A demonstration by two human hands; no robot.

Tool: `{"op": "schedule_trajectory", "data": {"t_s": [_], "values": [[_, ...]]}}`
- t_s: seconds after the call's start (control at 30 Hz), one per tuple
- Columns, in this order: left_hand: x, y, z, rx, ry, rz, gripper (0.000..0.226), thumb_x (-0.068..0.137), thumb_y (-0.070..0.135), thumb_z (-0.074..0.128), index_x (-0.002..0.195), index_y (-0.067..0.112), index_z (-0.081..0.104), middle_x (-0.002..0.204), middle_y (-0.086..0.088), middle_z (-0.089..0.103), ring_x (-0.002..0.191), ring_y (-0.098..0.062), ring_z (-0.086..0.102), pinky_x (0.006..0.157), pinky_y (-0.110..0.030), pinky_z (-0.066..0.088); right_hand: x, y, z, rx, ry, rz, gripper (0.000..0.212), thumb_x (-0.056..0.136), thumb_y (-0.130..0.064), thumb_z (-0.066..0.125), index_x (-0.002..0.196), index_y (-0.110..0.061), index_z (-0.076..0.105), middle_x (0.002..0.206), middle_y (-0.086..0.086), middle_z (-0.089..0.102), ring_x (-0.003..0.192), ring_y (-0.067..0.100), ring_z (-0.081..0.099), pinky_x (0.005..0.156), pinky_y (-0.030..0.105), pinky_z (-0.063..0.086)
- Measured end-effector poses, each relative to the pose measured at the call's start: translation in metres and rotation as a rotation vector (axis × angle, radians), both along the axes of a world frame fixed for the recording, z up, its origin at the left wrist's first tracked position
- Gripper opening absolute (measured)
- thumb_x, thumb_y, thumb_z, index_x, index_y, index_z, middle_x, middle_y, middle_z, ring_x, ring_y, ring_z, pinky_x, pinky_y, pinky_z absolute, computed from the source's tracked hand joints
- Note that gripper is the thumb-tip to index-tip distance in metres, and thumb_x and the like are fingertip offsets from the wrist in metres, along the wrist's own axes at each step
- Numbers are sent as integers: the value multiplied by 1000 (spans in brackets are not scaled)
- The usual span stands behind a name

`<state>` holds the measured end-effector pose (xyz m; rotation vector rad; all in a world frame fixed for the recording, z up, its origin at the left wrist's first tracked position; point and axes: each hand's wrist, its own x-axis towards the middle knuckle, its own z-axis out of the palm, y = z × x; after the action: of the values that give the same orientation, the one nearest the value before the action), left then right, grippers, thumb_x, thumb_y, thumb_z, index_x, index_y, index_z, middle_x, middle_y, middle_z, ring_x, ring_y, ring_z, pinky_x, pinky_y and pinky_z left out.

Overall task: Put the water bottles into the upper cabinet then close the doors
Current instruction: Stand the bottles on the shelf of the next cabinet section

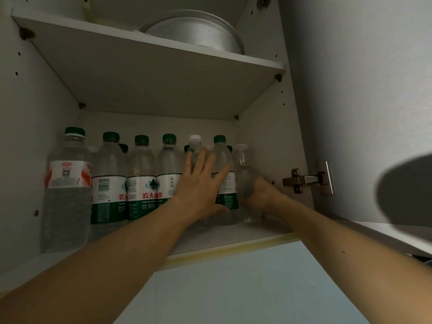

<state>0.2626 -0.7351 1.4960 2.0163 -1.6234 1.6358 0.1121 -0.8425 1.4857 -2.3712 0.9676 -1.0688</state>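
Several water bottles stand in a row on the lower shelf (233, 237) of the open upper cabinet. A large bottle with a red and white label (67, 190) is at the far left, then green-capped bottles with green and white labels (141, 181). My left hand (201, 183) lies flat, fingers straight, against the bottles right of centre. My right hand (261, 195) grips a small clear unlabelled bottle (243, 167) with a clear cap at the right end of the row, upright on the shelf.
An upper shelf (163, 73) carries a metal basin (196, 31). The right cabinet door (362, 90) stands open, with its hinge (308, 178) beside my right hand. Pale blue tiled wall (245, 288) lies below the cabinet. A dark blurred shape (406, 192) intrudes at the right edge.
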Motion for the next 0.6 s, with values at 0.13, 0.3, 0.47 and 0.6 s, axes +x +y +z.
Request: {"op": "schedule_trajectory", "data": {"t_s": [0.13,0.3,0.47,0.6], "values": [[-5,-2,-1,1,-28,78,117,77,83,53,159,25,-7,166,-21,-10,151,-44,-18,118,-67,-6,1,-2,2,-41,23,-14,80,84,-23,79,147,-1,35,143,21,49,131,36,50,109,45,42],[-12,-8,-3,15,-98,192,114,82,81,51,160,20,-6,166,-22,-6,150,-47,-17,113,-64,-20,8,-3,5,-33,86,-48,72,83,-22,80,142,-3,43,134,15,57,122,29,57,101,38,51],[-12,-14,-3,21,-103,221,110,84,81,47,160,20,-5,166,-22,-8,150,-47,-18,112,-63,-22,15,-8,4,-71,135,-87,58,84,-23,80,132,-6,52,128,13,60,113,26,61,84,30,50],[-3,-19,-2,46,-121,201,111,85,82,43,159,21,-12,166,-22,-12,150,-46,-19,115,-63,-20,19,-11,8,-105,169,-99,59,84,-23,79,134,-7,51,129,13,59,114,26,61,82,29,48]]}}
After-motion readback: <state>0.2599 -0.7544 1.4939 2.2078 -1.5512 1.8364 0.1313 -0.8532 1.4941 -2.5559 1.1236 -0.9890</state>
